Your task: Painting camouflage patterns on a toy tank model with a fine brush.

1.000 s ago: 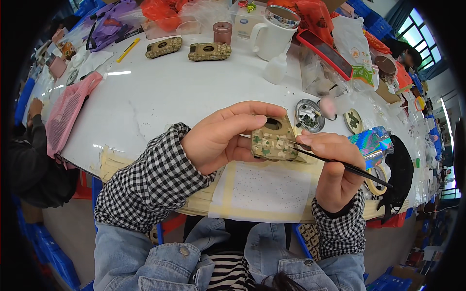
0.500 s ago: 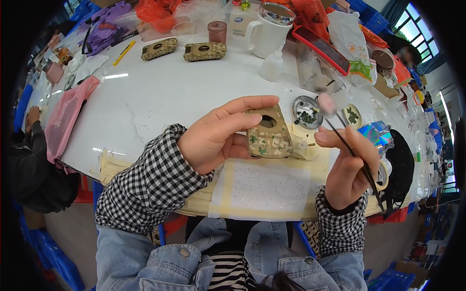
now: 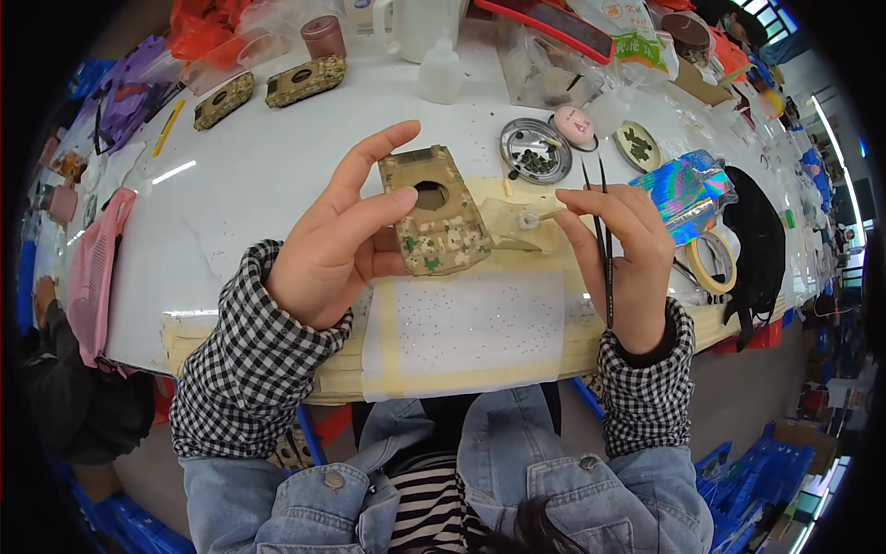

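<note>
My left hand (image 3: pixel 328 242) holds up a camouflage-patterned toy tank body (image 3: pixel 441 229), thumb at the rim of its round hole. Pinched between my right thumb and forefinger is a thin pale stick (image 3: pixel 552 215); its far end meets a small white cup (image 3: pixel 527 222) on a tape-covered base. The same right hand (image 3: pixel 629 242) also keeps a pair of black tweezers (image 3: pixel 606 249) against the palm, tips upward and apart. Below the tank body lies a white sheet (image 3: pixel 471 323) dotted with tiny specks, taped to the table. Beyond the stick, a round dish (image 3: pixel 506 148) contains small dark green pieces.
A round pink item (image 3: pixel 574 126) and a second shallow dish (image 3: pixel 637 146) lie beyond my right hand. Two more tank bodies (image 3: pixel 306 81) sit at the far left near a white squeeze bottle (image 3: pixel 441 74). Right of my hand are a shiny foil pouch (image 3: pixel 683 198) and a tape roll (image 3: pixel 712 263).
The tank body is tilted more upright. My right hand has moved left and now holds the stick at the white cup. The pink item, blurred near the tweezers before, now rests beside the dish.
</note>
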`<state>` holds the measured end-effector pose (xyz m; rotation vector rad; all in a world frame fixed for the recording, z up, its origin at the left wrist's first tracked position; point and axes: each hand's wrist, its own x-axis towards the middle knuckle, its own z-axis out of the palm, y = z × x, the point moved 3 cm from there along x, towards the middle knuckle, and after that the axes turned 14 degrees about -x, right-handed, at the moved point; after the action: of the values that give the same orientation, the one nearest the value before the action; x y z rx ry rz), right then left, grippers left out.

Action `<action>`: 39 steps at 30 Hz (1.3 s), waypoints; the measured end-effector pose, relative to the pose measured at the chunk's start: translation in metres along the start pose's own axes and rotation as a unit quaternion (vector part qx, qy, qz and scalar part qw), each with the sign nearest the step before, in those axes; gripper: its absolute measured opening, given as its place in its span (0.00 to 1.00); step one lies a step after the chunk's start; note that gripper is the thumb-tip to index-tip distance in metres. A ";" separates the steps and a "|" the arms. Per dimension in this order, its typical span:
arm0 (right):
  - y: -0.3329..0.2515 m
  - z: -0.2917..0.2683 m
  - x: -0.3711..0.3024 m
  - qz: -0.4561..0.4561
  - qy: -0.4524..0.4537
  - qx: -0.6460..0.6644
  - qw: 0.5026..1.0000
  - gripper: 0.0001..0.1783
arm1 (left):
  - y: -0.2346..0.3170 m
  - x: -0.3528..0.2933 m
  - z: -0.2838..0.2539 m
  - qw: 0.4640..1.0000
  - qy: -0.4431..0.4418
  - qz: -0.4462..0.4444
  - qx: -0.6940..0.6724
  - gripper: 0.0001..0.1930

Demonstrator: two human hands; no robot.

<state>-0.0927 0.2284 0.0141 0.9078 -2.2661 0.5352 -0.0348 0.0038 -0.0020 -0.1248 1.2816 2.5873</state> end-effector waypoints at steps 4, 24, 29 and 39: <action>0.002 0.007 -0.002 0.010 -0.033 0.025 0.999 0.10 | -0.004 0.001 0.001 1.000 0.001 -0.013 0.006 0.30; -0.043 -0.007 0.010 0.064 -0.044 0.320 0.944 0.07 | -0.007 -0.006 0.006 0.996 -0.033 -0.067 -0.050 0.28; -0.046 0.001 0.007 0.119 -0.042 0.377 0.917 0.04 | -0.008 -0.005 0.008 0.995 -0.038 -0.060 -0.063 0.26; -0.045 0.001 0.008 0.088 -0.057 0.325 0.940 0.04 | -0.009 -0.005 0.005 0.996 -0.039 -0.054 -0.065 0.26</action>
<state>-0.0651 0.1935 0.0241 1.0598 -2.3145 1.4019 -0.0275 0.0118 -0.0048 -0.1130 1.0497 2.5566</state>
